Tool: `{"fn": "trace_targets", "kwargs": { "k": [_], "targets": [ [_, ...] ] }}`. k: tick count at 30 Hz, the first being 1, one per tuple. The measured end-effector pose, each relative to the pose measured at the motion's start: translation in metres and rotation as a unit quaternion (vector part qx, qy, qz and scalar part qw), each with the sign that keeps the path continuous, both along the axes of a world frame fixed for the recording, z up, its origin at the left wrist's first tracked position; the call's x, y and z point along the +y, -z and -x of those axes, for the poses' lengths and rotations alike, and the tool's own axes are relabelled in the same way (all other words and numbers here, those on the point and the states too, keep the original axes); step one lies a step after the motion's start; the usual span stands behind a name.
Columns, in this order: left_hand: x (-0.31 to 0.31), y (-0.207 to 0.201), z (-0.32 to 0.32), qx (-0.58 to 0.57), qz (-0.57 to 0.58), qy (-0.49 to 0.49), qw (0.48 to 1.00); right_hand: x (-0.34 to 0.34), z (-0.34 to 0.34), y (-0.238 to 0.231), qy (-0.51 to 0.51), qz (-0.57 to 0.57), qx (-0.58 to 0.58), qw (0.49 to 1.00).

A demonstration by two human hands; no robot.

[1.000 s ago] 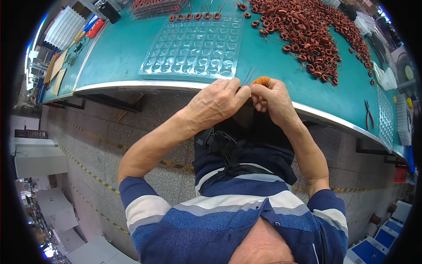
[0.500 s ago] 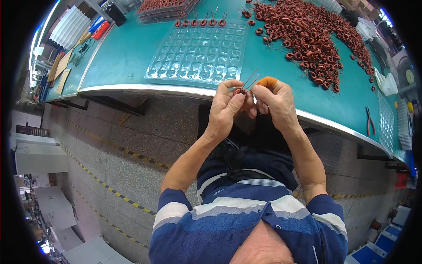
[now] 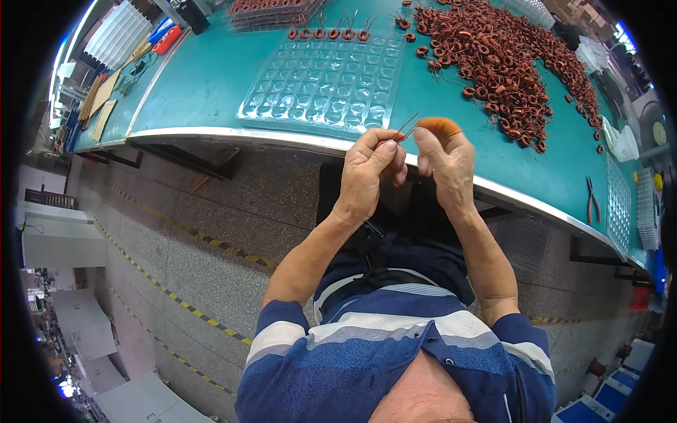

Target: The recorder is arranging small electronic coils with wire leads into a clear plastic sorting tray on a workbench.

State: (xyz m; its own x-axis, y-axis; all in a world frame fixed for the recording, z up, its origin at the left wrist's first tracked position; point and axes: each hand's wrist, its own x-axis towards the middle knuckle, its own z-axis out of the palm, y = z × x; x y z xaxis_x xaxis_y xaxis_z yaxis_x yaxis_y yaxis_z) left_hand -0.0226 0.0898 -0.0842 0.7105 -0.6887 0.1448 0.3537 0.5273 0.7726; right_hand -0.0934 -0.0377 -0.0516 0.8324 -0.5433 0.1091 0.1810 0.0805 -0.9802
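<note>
Right hand [image 3: 450, 159] farther, coil [image 3: 383, 144] between left fingertips [image 3: 390, 145]

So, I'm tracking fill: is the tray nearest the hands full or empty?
Mostly empty: the tray has reddish rings along its far edge; nearer pockets look bare.

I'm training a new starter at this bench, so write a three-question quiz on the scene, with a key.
1. Which hand grips the wound coil?
2. True or false: the pliers lie to the left of the clear tray.
3. Fill in: the finger cover on the right hand is coloured ____.

Key:
1. The left hand.
2. False; they lie to its right.
3. Orange.
</note>
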Motion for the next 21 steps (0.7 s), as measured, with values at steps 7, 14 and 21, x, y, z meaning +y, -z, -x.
{"fn": "trace_targets", "kwargs": {
  "k": [7, 14, 21],
  "targets": [
    [0.006, -0.007, -0.004, -0.015, -0.074, 0.032, 0.997, -0.01, -0.004, -0.004, -0.053, 0.082, 0.021, 0.995],
    [0.009, -0.005, 0.0, -0.097, -0.112, 0.045, 0.988, -0.024, -0.004, 0.005, -0.089, 0.09, 0.072, 0.989],
    [0.014, 0.006, -0.001, -0.146, -0.099, -0.007, 0.984, -0.009, -0.001, 0.017, 0.055, 0.123, -0.002, 0.991]
  ]
}}
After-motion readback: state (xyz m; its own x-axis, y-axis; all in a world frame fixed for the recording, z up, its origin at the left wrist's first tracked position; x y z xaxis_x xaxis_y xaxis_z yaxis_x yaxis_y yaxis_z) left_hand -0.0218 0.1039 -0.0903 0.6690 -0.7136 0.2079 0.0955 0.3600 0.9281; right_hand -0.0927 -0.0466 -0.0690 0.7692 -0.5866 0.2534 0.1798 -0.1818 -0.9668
